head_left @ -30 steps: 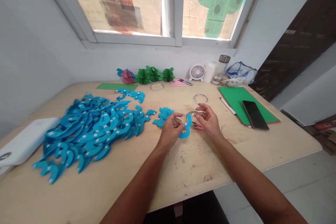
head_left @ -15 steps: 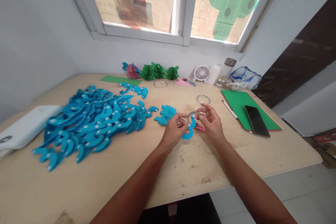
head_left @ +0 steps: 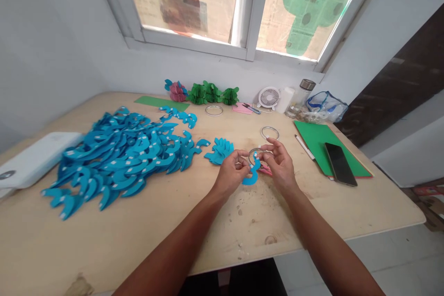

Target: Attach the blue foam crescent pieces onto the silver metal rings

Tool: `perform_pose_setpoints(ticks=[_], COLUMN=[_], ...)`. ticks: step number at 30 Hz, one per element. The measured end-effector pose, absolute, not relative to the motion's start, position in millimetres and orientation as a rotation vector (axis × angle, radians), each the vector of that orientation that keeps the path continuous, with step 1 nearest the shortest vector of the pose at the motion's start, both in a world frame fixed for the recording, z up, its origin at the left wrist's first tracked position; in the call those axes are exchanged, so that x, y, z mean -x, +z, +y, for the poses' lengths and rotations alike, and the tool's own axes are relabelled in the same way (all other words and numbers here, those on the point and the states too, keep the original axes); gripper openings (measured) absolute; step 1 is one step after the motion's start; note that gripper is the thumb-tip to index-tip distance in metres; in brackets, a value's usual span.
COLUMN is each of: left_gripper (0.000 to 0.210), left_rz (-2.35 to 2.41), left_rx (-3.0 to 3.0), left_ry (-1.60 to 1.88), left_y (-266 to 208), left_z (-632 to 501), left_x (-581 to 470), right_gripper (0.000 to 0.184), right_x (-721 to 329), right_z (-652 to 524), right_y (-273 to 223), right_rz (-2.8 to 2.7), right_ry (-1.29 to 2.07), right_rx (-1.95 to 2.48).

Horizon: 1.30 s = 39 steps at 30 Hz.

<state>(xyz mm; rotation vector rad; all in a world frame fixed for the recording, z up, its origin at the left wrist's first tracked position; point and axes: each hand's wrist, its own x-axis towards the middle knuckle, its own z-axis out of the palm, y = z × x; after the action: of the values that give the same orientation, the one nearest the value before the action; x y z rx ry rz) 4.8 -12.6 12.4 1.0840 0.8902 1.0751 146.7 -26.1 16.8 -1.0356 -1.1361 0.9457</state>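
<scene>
A wavy blue paper cutout [head_left: 252, 176] with small white squares is between my hands, above the table. My left hand [head_left: 231, 173] pinches its left side between thumb and fingers. At the upper end, my right hand [head_left: 278, 162] has thumb and index finger closed on the cutout's tip, its other fingers raised. Small white spots show at the right fingertips; I cannot tell what they are. Just beyond my left hand lies a fanned stack of blue paper pieces [head_left: 220, 150]. A metal ring [head_left: 255, 150] and a pink object [head_left: 265, 169] are partly hidden behind my right hand.
A big pile of blue cutouts [head_left: 121, 157] spreads across the left, beside a white device [head_left: 45, 155]. Further rings [head_left: 269, 132], small scissors [head_left: 251, 108], a fan [head_left: 269, 97] and a glass bottle [head_left: 301, 97] stand or lie behind. A phone [head_left: 340, 164] rests on green sheets [head_left: 314, 141].
Both hands stay almost in place, and the blue cutout is turned slightly, showing more of its face and white squares. The camera view has shifted a little.
</scene>
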Motion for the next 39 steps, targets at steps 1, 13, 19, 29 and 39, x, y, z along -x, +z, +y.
perform_pose_setpoints(ticks=[1,13,19,29,39], left_gripper=[0.031,0.025,0.017,0.007,0.012], left_rz=[0.896,0.906,0.885,0.959,1.261], left_rx=[-1.078,-0.977,-1.006,-1.24,-1.911], left_ry=[1.077,1.092,1.043,1.256,1.425], left_y=[13,13,15,14,12], left_z=[-13,-10,-9,-12,-18], left_x=[-5,-4,-2,-4,-2], right_gripper=[0.041,0.041,0.041,0.041,0.041], right_x=[-146,-143,-142,-140,-140], right_z=[-26,-31,-33,-36,-36], right_y=[17,23,24,26,27], right_rz=[-1.134,-1.15,-1.201,-1.222,-1.248], right_ry=[0.943,0.952,0.967,0.98,0.967], right_rx=[1.029,1.041,1.033,1.041,1.055])
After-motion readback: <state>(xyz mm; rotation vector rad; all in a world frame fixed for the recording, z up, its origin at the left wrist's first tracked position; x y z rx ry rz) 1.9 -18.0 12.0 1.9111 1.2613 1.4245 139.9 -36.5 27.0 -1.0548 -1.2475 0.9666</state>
